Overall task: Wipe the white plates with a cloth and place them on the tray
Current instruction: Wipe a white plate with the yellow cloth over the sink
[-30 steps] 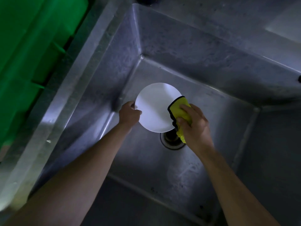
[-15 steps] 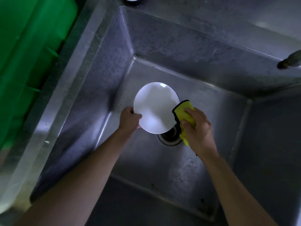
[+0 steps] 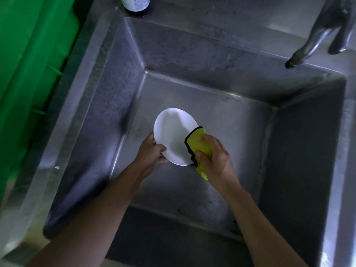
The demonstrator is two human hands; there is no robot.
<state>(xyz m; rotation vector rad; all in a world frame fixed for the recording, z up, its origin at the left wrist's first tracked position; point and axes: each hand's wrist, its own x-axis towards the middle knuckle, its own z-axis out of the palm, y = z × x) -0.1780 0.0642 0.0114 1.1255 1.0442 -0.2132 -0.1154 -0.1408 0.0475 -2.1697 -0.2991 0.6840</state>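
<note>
Plate [image 3: 173,135] rim between left hand [image 3: 151,149] and cloth [image 3: 198,144].

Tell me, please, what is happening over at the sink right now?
A person is wiping a white plate over a steel sink. The left hand grips the plate by its near-left rim, holding it tilted above the basin. The right hand presses a yellow cloth against the plate's right edge. A tap spout reaches in from the upper right, and a bottle stands on the far rim. No tray is in view.

White plate [image 3: 173,132], black-edged yellow cloth [image 3: 198,144], seemingly grey sink [image 3: 212,54]
</note>
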